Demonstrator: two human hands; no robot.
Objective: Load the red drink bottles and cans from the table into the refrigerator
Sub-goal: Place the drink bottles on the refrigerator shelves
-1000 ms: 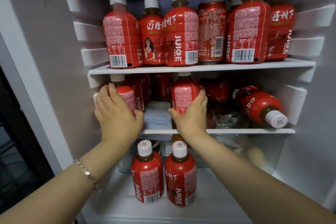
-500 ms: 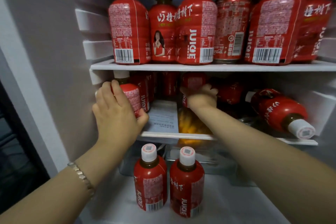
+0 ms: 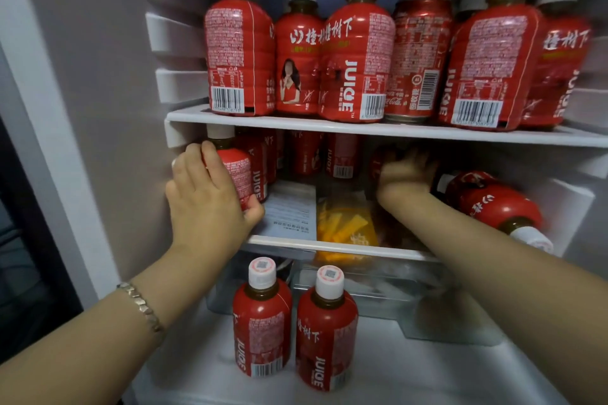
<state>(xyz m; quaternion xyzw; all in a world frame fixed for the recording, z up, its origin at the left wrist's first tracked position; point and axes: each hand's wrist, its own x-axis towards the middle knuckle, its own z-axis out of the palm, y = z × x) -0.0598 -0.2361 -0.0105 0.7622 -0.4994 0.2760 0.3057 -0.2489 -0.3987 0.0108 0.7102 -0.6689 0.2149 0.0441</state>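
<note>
- Two front bottles (image 3: 262, 316) stand upright side by side near the front edge of the refrigerator floor (image 3: 427, 371), ahead of a clear drawer (image 3: 378, 293).
- The left hand (image 3: 207, 204) curls fingers and thumb round an upright held bottle (image 3: 241, 174) at the left edge of the middle shelf (image 3: 362, 248).
- The right hand (image 3: 404, 174) reaches deeper along that shelf among dim, blurred bottles; I cannot tell whether it grips one.
- A lying bottle (image 3: 487, 204) rests at the shelf's right edge, cap outward.
- A yellow packet (image 3: 345, 223) and a printed sheet (image 3: 289, 207) show at mid-shelf.
- The top shelf (image 3: 296, 122) carries a crowded row of bottles and one can (image 3: 418, 56).
- Loading looks well advanced. The desk is out of view, so what remains is unknown.
- The inner walls are white and ribbed, and the interior is dim.
</note>
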